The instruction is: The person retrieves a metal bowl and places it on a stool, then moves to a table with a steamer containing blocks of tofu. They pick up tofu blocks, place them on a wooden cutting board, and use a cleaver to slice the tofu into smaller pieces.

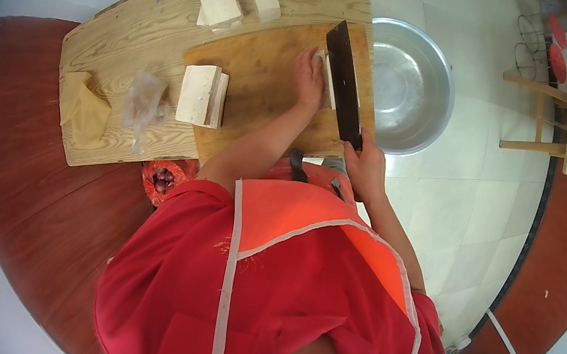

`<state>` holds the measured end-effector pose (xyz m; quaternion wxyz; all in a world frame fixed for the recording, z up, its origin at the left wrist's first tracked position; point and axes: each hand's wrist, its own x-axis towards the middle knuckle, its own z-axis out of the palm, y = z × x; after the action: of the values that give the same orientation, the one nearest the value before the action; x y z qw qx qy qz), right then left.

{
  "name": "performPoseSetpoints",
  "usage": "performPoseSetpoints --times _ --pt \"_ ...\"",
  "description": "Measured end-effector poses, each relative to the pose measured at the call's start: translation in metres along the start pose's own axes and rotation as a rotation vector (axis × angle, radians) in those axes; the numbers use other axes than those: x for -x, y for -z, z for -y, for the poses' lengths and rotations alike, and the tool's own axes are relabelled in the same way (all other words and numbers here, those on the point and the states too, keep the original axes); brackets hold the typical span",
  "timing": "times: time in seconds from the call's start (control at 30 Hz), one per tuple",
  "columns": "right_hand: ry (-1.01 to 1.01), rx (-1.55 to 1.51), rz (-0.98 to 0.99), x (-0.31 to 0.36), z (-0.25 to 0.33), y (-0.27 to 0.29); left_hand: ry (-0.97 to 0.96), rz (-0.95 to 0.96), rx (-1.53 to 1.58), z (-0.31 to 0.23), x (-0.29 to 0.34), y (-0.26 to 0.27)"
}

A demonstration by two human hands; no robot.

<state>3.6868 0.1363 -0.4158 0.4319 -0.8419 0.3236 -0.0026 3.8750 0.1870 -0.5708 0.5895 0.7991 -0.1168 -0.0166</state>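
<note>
One wooden counter [123,35], tiled floor [459,215]; your right hand [367,167] grips knife [346,86], long axis pointing away; half-open left hand [308,79] touches tofu [329,85].

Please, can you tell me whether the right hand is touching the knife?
Touching. The head view shows the right hand closed around the handle end of the knife, with no gap visible.

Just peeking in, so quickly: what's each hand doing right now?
Left hand: against the white block; whether it grips can't be told.
Right hand: closed, holding the dark cleaver.
</note>
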Motion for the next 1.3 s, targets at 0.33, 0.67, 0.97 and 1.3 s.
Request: performPoseSetpoints --times 0.33,0.67,0.97,1.3 --pt "-0.108 -0.026 0.064 0.023 0.016 0.002 -0.008 -0.033 0.031 0.017 -0.001 -0.008" --pt "0.015 0.089 0.011 0.025 0.009 -0.017 -0.012 0.019 0.067 0.012 0.002 -0.003" --pt "-0.013 0.134 0.057 0.004 0.004 -0.028 0.016 -0.002 0.098 0.011 0.004 -0.007" --pt "0.000 0.188 0.075 -0.020 -0.010 -0.052 0.004 -0.015 0.037 0.012 0.002 -0.007"
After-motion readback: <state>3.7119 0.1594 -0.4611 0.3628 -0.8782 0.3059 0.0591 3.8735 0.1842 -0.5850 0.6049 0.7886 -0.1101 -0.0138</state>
